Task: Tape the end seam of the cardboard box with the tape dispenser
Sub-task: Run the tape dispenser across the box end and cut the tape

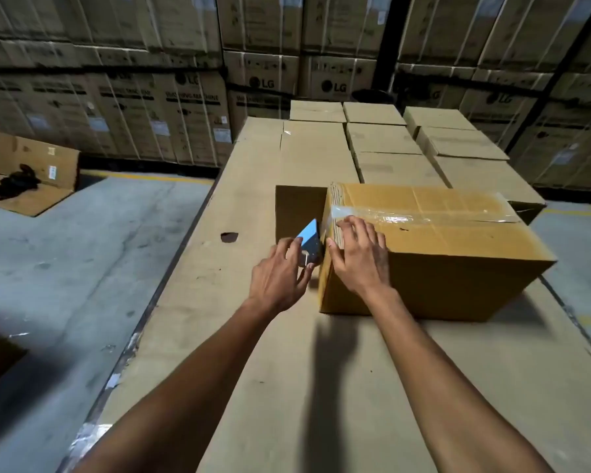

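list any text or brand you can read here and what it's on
"LG": logo on the stacked cartons along the back wall, seen on several.
"WASHING MACHINE": faint on one carton, partly blurred.
White stickers on those cartons: too small to read.
Cardboard box being taped: no print visible.

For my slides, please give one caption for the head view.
Left hand runs blue tape dispenser down cardboard box end; right hand presses clear tape.

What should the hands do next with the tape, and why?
Probably pull the blue tape dispenser in the left hand down the cardboard box end, since clear tape already covers the top and the right hand presses the corner.
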### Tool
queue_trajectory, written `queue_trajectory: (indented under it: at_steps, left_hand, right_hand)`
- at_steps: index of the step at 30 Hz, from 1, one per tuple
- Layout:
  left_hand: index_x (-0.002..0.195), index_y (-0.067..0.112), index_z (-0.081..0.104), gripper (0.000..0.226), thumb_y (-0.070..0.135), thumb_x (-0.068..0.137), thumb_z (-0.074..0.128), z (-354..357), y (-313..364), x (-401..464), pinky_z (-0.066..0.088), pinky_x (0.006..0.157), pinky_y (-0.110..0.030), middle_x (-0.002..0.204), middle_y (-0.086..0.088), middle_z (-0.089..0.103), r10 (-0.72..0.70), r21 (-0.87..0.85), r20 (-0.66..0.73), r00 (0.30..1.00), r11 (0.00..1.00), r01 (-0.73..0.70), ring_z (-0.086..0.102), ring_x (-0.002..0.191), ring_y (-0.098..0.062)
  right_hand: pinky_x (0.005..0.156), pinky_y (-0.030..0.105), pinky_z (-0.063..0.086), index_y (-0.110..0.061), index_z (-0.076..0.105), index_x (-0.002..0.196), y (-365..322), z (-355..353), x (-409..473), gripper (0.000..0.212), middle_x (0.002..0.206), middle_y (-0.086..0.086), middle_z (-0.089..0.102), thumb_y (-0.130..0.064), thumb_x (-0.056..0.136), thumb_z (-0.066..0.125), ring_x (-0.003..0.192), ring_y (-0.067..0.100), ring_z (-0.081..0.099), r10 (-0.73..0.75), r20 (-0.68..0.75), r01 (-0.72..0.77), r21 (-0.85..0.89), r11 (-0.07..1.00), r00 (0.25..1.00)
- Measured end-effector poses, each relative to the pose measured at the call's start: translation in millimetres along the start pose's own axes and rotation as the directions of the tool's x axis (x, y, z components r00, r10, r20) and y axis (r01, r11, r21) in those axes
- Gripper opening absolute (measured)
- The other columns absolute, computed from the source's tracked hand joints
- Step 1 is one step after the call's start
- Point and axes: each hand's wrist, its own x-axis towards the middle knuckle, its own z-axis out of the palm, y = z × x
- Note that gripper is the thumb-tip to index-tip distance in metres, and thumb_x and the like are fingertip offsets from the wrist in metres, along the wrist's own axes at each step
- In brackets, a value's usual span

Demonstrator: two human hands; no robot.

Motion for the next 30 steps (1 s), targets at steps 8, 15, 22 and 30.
queue_trajectory:
  at_steps: [8, 15, 22, 30]
  left_hand:
    - [0.165, 0.018, 0.037, 0.076, 0.051, 0.104, 0.067, 23.3, -30.3, 64.7, 0.060, 0.095, -0.050, 0.161, -0.009, 0.050, 0.136, -0.060, 0.099, 0.986, 0.990, -0.130, 0.060, 0.132, -0.033]
    - [0.167, 0.017, 0.035, 0.077, 0.049, 0.105, 0.068, 58.7, -51.3, 92.6, 0.059, 0.103, -0.051, 0.164, -0.011, 0.046, 0.229, -0.200, 0.155, 0.961, 0.960, -0.196, 0.056, 0.135, -0.034]
    - [0.165, 0.014, 0.034, 0.069, 0.050, 0.111, 0.059, 74.2, -55.9, 92.6, 0.054, 0.116, -0.052, 0.167, -0.015, 0.043, 0.282, -0.343, 0.137, 0.950, 0.913, -0.222, 0.054, 0.143, -0.036]
    - [0.163, 0.015, 0.036, 0.073, 0.045, 0.106, 0.070, 81.6, -42.9, 73.7, 0.053, 0.115, -0.051, 0.164, -0.012, 0.051, 0.350, -0.488, 0.199, 0.915, 0.846, -0.217, 0.060, 0.137, -0.035]
  right_hand:
    - [0.126, 0.052, 0.027, -0.021, 0.037, 0.163, 0.5, 27.1, 57.3, 0.073, 0.172, 0.007, 0.036, -0.067, 0.105, 0.035, 0.157, 0.027, 0.035, 0.165, 0.250, -0.161, -0.034, 0.986, 0.954]
    - [0.132, 0.057, -0.002, -0.018, -0.003, 0.172, 11.1, 38.6, 78.2, 0.105, 0.180, 0.004, -0.010, -0.069, 0.098, 0.052, 0.167, 0.023, -0.006, 0.250, 0.538, -0.220, -0.120, 0.968, 0.805]
    - [0.129, 0.057, -0.011, -0.020, -0.016, 0.169, 25.4, 25.7, 77.8, 0.111, 0.176, 0.002, -0.027, -0.055, 0.100, 0.064, 0.162, 0.022, -0.023, 0.203, 0.683, -0.197, -0.089, 0.976, 0.702]
    - [0.131, 0.054, -0.012, -0.025, -0.014, 0.170, 41.6, -3.6, 63.2, 0.121, 0.177, -0.004, -0.023, -0.055, 0.093, 0.074, 0.162, 0.019, -0.022, 0.172, 0.756, -0.284, 0.019, 0.959, 0.632]
